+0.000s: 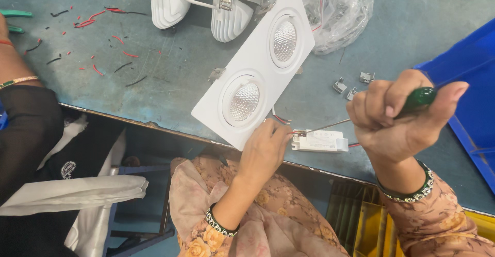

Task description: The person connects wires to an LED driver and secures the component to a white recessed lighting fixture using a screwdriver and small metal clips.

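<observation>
The right hand (399,120) is fisted around a green-handled screwdriver (361,117), its tip at the left end of a small white driver box (319,141) near the table edge (154,119). The left hand (265,151) pinches red wires (295,131) there. A white twin-lamp downlight (255,66) lies just left; a crumpled clear plastic bag (340,9) sits far behind; a blue bin (472,92) stands right.

- The left hand (264,151), at lower centre of the frame, is bare, with no ring to be seen.
- A dark green bangle set with small pale stones circles each wrist.
- The right hand (399,118), at right of centre, is bare too; its fingers (379,98) show short, unpainted nails.
- Both forearms wear loose sleeves of dusty pink cloth printed with yellow and orange flowers.
</observation>
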